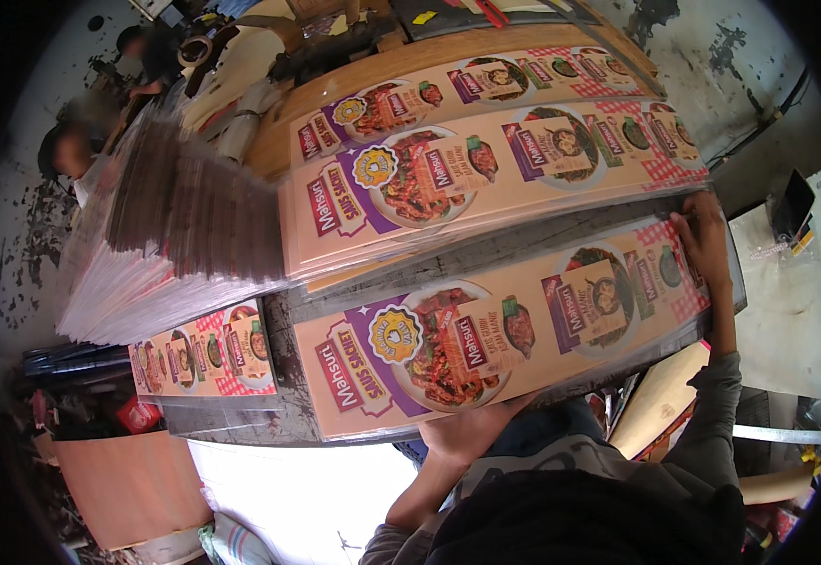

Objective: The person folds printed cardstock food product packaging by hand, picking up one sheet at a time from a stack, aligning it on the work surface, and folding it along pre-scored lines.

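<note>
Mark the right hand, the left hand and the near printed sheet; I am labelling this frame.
right hand (702,240), head view, back of hand
left hand (471,431), head view, palm under sheet
near printed sheet (523,320), head view, sheet's middle

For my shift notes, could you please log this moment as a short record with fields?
setting: work table seen from above
left hand: left hand under the near edge of the long printed sheet, holding it
right hand: right hand gripping the sheet's far right end
sheet: long printed sheet with food pictures, lying across the table
behind it: stack of like sheets
left side: blurred fanned pile
others: a person at upper left
</note>
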`<state>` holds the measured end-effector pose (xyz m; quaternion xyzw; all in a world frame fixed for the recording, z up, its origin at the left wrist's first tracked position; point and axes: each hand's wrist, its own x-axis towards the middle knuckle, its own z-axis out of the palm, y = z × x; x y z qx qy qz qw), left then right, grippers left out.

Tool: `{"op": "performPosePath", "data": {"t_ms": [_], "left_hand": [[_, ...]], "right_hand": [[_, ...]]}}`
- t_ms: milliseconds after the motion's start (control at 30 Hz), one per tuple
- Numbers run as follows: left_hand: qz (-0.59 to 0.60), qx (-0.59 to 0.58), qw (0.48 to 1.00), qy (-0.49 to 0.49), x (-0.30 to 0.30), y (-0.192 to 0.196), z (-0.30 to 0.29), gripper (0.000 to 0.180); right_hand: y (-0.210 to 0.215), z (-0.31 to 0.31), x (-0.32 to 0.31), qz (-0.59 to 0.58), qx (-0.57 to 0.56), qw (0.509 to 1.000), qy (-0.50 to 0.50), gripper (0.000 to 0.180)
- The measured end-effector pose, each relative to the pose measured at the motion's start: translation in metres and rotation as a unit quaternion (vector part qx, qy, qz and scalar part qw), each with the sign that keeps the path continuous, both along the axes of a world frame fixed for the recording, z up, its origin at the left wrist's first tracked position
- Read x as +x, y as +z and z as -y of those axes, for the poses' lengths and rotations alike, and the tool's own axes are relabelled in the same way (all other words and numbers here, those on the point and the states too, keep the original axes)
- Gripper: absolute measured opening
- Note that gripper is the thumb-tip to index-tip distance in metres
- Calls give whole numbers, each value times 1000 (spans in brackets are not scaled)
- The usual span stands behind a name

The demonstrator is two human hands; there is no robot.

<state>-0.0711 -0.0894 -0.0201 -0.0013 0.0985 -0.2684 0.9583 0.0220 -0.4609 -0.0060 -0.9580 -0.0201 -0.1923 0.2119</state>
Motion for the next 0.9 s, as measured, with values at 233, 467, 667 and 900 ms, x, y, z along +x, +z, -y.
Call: {"op": "performPosePath", "data": {"t_ms": [233,467,667,900], "left_hand": [[-25,99,995,5,-1,4,3,83],[-5,-34,999,37,-10,-17,3,85],[67,31,997,-1,-19,-39,-5,78],[89,14,996,2,-12,-37,1,75]], "right_hand": [[13,-70,-49,132,-123,983,20,22],[-20,-146,-111,216,-88,927,292,27],[-3,-131,-93,205,-115,955,181,55],[42,-97,-49,127,-85,986,74,70]]}}
